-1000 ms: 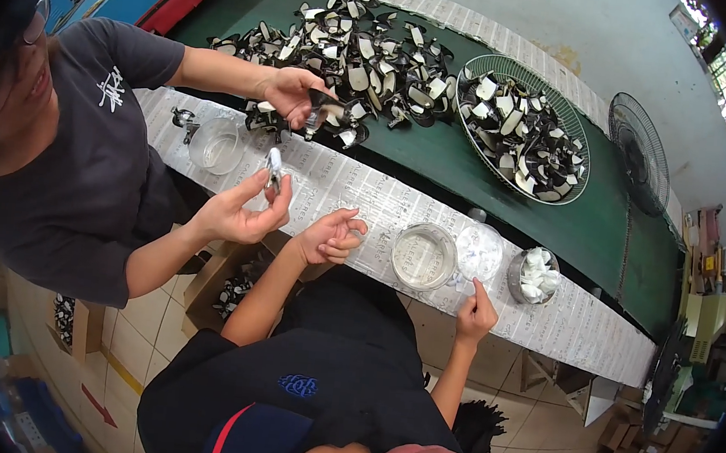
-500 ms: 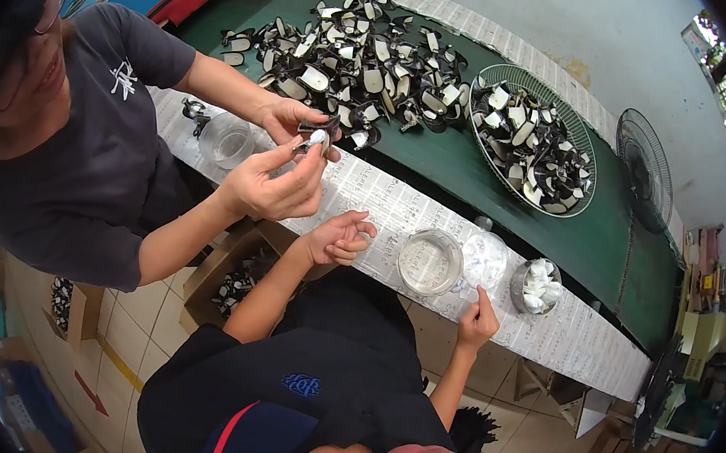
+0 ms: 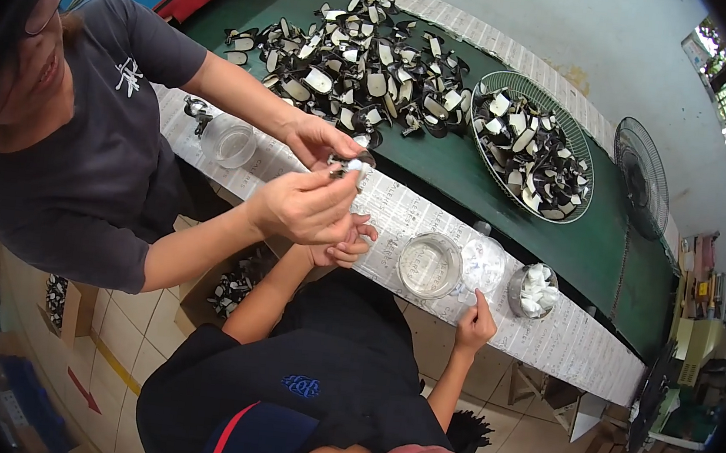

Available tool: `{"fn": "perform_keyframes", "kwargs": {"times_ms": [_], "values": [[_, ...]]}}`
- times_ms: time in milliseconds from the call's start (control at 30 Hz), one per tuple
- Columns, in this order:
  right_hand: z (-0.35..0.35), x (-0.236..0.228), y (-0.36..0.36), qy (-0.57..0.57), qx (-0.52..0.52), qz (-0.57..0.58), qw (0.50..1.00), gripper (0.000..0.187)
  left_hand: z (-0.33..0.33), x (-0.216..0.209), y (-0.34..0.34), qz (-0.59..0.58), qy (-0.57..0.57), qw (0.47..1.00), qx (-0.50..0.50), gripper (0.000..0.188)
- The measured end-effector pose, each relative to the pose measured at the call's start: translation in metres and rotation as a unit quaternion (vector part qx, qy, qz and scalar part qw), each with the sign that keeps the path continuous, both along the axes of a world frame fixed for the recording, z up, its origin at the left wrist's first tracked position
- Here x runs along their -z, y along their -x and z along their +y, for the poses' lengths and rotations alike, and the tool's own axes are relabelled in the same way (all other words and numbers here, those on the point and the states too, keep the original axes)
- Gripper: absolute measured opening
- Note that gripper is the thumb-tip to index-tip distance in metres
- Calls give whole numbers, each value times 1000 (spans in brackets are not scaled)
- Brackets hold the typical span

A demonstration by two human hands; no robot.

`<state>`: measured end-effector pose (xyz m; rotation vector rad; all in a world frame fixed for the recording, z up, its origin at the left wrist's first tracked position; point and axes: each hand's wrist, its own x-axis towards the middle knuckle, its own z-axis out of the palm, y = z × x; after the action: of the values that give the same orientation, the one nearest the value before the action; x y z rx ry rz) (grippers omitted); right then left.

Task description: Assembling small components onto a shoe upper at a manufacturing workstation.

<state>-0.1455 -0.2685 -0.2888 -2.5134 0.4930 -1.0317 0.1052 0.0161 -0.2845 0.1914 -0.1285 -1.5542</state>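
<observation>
Above the counter [image 3: 392,227], a co-worker's hands [image 3: 302,210] now bring a part [image 3: 350,168] nearer your empty, half-curled left hand [image 3: 356,242], likely within reach, while your right hand [image 3: 478,323] points, grip unclear.

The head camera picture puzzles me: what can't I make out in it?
All in the head view:
Left hand: partly hidden behind the co-worker's nearer hand.
Small white-ended piece: mostly covered by the co-worker's grip, so its full shape is unclear.
Right hand: too small to tell whether it pinches anything.
Green basket: its bottom is buried under heaped pieces.
Co-worker's head: cut off by the dark rim.
</observation>
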Motion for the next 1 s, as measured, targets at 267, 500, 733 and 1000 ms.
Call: {"fn": "perform_keyframes", "kwargs": {"times_ms": [267,500,733,1000], "values": [[-1,0,-1,-2,0,1,1000,35,13,-60,-7,360,-11,928,94,34],[0,-3,-2,7,-4,5,1000,35,17,-192,6,849,-131,497,121,24],[-1,3,-5,9,-5,-13,1000,36,10,-189,36,564,-58,824,18,17],[-1,4,-3,1,8,15,1000,37,12,-196,37,633,-38,772,40,21]]}}
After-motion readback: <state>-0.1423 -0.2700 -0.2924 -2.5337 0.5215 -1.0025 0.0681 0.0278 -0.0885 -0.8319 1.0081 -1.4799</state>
